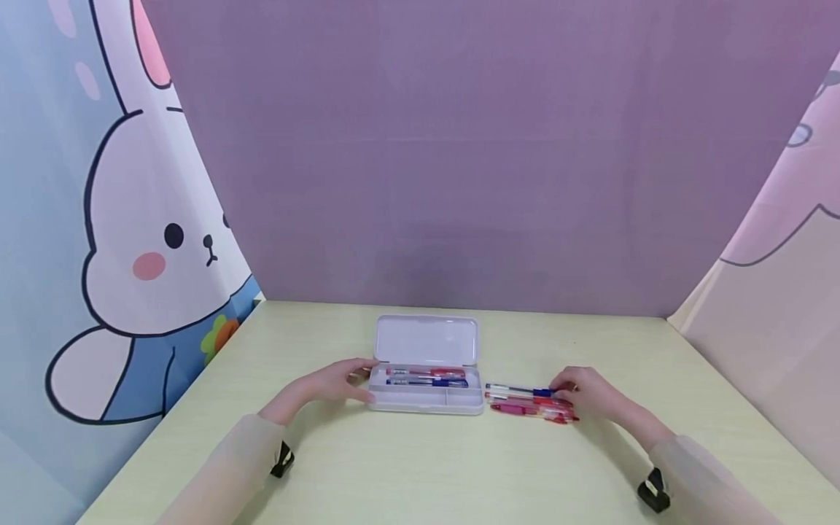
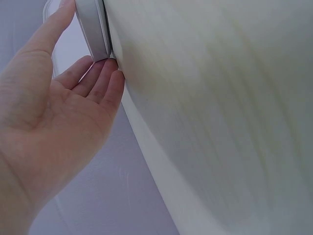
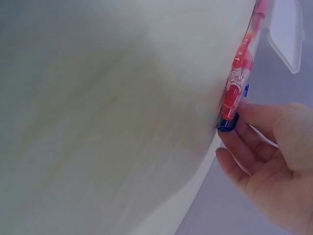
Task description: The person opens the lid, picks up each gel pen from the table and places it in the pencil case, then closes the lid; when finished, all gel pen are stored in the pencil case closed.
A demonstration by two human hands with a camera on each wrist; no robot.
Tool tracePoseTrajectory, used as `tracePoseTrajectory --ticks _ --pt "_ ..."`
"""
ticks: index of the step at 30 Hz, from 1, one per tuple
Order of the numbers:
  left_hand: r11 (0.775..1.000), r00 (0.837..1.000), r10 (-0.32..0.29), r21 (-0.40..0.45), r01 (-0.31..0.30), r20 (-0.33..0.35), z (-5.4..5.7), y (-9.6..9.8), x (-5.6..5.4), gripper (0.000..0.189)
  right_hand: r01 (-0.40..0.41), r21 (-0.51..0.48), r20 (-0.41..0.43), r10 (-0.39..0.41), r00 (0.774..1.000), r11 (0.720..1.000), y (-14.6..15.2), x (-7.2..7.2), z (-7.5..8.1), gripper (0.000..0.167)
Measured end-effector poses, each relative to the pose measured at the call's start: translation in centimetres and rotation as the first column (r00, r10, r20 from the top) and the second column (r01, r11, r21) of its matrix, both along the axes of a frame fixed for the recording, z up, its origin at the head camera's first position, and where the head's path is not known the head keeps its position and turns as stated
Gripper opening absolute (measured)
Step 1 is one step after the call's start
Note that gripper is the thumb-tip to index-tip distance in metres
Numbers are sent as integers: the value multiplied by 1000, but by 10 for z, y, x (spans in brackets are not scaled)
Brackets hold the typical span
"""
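Note:
A white pencil case (image 1: pixel 426 401) lies with its lid (image 1: pixel 426 340) raised at the back. Inside its rear compartment are a red pen (image 1: pixel 448 372) and a blue pen (image 1: pixel 420 382). My left hand (image 1: pixel 337 380) holds the case's left end, thumb at the front corner and fingers at the back; the left wrist view shows this grip on the case's end wall (image 2: pixel 92 29). To the right of the case, my right hand (image 1: pixel 590 390) pinches the blue-capped end of a clear pen (image 1: pixel 515 388). In the right wrist view, thumb and fingertips meet at the blue cap (image 3: pixel 228 123).
Several red and pink pens (image 1: pixel 525 410) lie together just in front of the pen in my right hand. The light wooden table (image 1: pixel 420 474) ends at a purple backdrop (image 1: pixel 459 160). Cartoon-printed cloth (image 1: pixel 157 219) hangs at the left, another at the right.

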State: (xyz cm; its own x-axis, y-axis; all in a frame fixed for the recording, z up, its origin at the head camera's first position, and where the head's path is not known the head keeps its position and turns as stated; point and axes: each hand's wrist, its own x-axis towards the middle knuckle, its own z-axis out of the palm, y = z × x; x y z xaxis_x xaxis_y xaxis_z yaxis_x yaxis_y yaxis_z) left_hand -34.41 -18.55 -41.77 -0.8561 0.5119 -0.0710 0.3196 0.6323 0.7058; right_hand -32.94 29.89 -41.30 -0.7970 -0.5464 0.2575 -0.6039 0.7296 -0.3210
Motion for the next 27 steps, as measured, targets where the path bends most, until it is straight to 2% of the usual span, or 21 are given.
tracePoseTrajectory --ticks 10,27 --pt "1000 1000 1 -3 -1 -4 -3 -1 0 75 55 -11 38 -54 998 998 -5 4 3 5" --pt "1000 1000 4 -13 -4 -7 -1 0 0 76 97 -27 29 -96 995 995 -1 4 5 3"
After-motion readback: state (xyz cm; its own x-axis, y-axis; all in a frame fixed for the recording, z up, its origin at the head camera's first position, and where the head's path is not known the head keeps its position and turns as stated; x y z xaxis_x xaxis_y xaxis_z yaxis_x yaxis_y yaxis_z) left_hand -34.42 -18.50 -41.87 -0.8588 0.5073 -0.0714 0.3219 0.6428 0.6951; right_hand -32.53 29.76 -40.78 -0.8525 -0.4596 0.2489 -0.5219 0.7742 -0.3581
